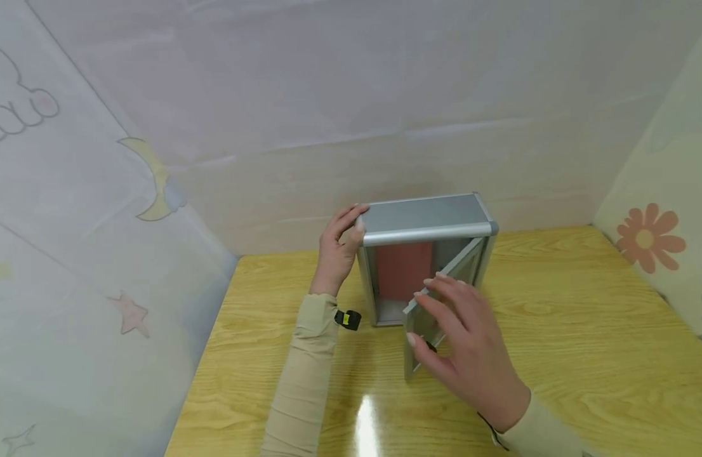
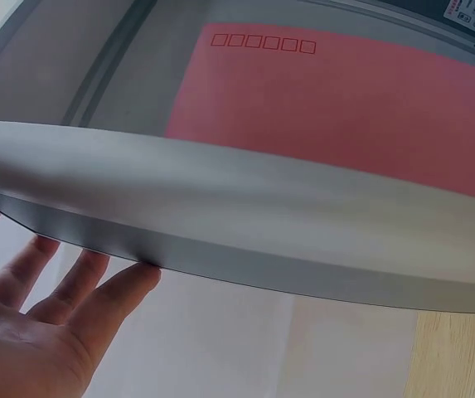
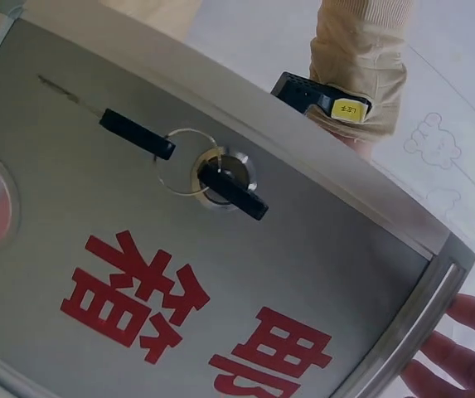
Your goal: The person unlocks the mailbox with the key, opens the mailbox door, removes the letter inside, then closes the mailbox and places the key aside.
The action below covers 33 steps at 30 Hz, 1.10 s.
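Observation:
A grey metal mailbox (image 1: 428,216) stands upright, its front door (image 3: 162,249) swung outward. Inside lies a pink-red envelope (image 2: 328,108), with a row of small printed squares. My left hand (image 1: 336,251) holds the box's top left corner, thumb toward the front and fingers toward the back. My right hand (image 1: 471,343) is spread at the open door, fingertips touching its upper edge and thumb standing apart. A key (image 3: 233,191) sits in the door's lock, with a second key (image 3: 133,133) hanging from the same ring. Red characters mark the door.
The mailbox is near the back of a wood-grain table (image 1: 259,355). Behind it rises a pale wall covering (image 1: 351,95), and a printed side wall (image 1: 671,178) borders the right. A black band (image 1: 348,319) with a yellow tag is on my left wrist.

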Motion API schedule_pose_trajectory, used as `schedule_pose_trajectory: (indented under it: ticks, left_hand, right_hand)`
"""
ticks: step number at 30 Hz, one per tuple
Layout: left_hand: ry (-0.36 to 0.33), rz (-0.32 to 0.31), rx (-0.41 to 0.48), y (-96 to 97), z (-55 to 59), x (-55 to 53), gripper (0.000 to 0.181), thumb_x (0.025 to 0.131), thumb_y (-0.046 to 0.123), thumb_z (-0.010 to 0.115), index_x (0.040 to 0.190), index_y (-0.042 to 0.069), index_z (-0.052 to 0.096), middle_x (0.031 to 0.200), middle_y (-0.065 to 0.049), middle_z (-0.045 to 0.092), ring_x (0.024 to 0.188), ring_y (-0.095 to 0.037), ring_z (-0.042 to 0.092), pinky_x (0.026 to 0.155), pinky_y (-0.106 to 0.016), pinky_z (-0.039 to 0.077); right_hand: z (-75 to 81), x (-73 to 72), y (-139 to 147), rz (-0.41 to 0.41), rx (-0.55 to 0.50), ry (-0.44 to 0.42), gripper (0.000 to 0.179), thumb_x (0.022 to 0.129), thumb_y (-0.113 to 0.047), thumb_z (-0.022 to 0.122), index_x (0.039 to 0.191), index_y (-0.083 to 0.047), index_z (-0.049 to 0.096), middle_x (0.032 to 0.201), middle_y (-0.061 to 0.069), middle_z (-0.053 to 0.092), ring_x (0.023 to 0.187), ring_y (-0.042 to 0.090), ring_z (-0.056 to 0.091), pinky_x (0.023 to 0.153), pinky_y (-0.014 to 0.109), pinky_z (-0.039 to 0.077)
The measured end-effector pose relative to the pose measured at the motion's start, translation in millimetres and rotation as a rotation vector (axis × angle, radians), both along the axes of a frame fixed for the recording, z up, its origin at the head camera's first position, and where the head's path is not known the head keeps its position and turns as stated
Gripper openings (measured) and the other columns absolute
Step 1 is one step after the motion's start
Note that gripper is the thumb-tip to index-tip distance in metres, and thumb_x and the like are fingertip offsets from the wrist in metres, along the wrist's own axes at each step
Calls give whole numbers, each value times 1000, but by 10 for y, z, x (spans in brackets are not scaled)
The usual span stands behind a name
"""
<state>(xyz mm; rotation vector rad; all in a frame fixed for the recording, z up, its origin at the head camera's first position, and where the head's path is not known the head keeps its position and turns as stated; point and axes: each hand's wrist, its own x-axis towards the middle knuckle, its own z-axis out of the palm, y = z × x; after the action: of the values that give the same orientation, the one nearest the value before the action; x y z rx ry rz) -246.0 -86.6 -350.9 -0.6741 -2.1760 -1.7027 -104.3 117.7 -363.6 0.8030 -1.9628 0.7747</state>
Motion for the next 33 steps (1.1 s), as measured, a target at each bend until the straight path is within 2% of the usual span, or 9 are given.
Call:
schedule_pose_trajectory:
  ticks: [3, 5, 7, 12, 15, 20, 26, 29, 33]
  left_hand:
    - [16, -10, 17, 3, -12, -7, 57, 95, 50, 51, 133, 7, 57, 144, -10, 41, 126, -23, 44, 95, -46, 42]
    - [22, -24, 31, 17, 47, 45, 56, 96, 45, 52, 133, 2, 56, 143, -18, 40, 126, -29, 43, 95, -49, 41]
    - [23, -25, 33, 24, 38, 35, 56, 96, 45, 52, 133, 3, 56, 143, -19, 39, 126, -28, 43, 95, -48, 41]
    - [8, 5, 7, 4, -130, -117, 61, 91, 59, 50, 134, 17, 58, 145, -7, 41, 125, -17, 43, 94, -43, 43]
    - [8, 12, 3, -6, -177, -157, 60, 89, 63, 49, 133, 24, 59, 144, -1, 41, 124, -13, 43, 92, -41, 44]
    - [11, 6, 16, -14, -193, -167, 57, 90, 61, 50, 133, 24, 59, 144, 2, 41, 124, -14, 43, 92, -45, 44]
    - [17, -3, 21, -9, -168, -150, 53, 95, 49, 52, 135, 14, 57, 146, -9, 39, 126, -22, 42, 92, -48, 44]
    - [13, -7, 26, 7, -83, -74, 52, 96, 44, 52, 134, 8, 57, 145, -13, 39, 127, -26, 42, 93, -48, 43]
    - [5, -9, 26, 26, 46, 50, 57, 96, 46, 52, 133, 3, 56, 144, -14, 40, 126, -26, 43, 93, -47, 43]
  right_hand:
    - [21, 69, 70, 32, -26, 25, 46, 94, -38, 55, 106, 6, 66, 115, 24, 58, 113, 43, 51, 105, 39, 31]
    - [37, 109, 120, 48, -49, 46, 46, 94, -37, 55, 102, 7, 65, 112, 26, 58, 111, 43, 52, 105, 33, 32]
    - [55, 143, 172, 58, -73, 67, 44, 94, -35, 56, 97, 8, 65, 109, 26, 59, 110, 41, 53, 103, 29, 34]
    - [65, 192, 313, 74, -137, 114, 40, 92, -30, 59, 90, 10, 65, 103, 27, 61, 107, 36, 58, 98, 23, 39]
    - [42, 200, 388, 78, -183, 148, 38, 91, -27, 62, 86, 11, 65, 100, 26, 63, 104, 34, 60, 95, 21, 42]
    - [-4, 221, 507, 9, -271, 178, 38, 89, -26, 65, 80, 11, 62, 97, 25, 65, 101, 26, 64, 90, 17, 44]
    - [-2, 289, 635, -121, -345, 118, 38, 89, -24, 65, 77, 13, 63, 95, 23, 68, 97, 10, 65, 85, 12, 43]
    - [-22, 306, 699, -156, -380, 88, 34, 87, -19, 66, 79, 13, 65, 93, 25, 68, 96, 5, 63, 83, 11, 43]
    - [-92, 310, 821, -189, -423, 55, 23, 85, -10, 68, 83, 13, 68, 95, 24, 68, 95, 7, 64, 82, 11, 43]
